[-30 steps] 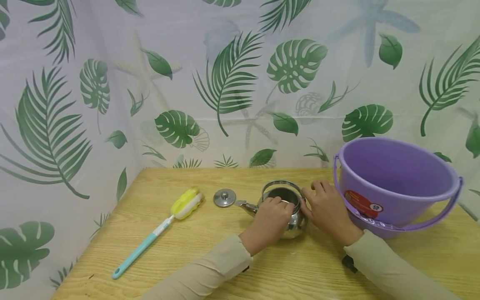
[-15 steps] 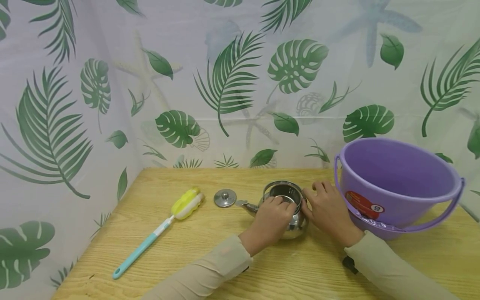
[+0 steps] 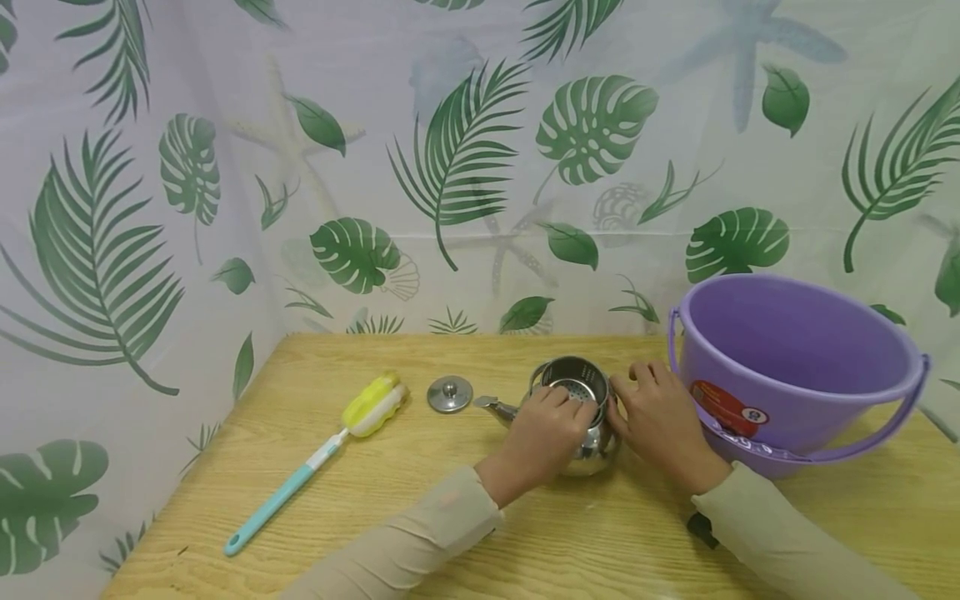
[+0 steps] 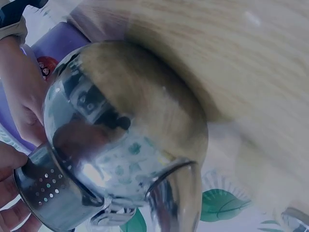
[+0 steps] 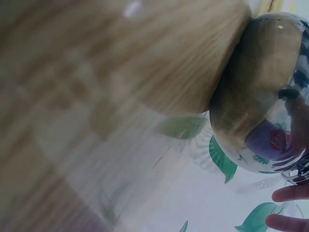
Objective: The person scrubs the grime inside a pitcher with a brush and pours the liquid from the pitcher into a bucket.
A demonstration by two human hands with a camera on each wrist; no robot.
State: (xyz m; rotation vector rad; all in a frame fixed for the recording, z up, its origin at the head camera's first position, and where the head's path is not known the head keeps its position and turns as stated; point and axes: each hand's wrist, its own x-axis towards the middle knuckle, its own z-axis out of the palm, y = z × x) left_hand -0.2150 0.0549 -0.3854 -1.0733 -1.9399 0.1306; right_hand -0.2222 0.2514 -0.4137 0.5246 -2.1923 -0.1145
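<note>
On my head view, a white fabric backdrop printed with green leaves (image 3: pixel 330 179) encloses the back and left sides of a wood-grain table (image 3: pixel 375 483). A purple oval plastic bucket (image 3: pixel 825 421), red label facing forward, stands at right. A sponge brush with a yellow-and-white head and turquoise handle (image 3: pixel 281 500) lies at left, head toward the backdrop. A round polished steel kettle (image 3: pixel 592 458) stands centrally, spout to the left. A perforated steel cylindrical strainer (image 4: pixel 53 193) projects partly from its mouth. A round steel lid (image 3: pixel 450 393) lies near the spout tip.

My left hand (image 3: pixel 543 425) reaches over the kettle's near side, thumb and fingers pinching the strainer's rim. My right hand (image 3: pixel 660 417) rests against the kettle's right side, outer fingers extended; whether its thumb and index finger grip the handle, I cannot tell.
</note>
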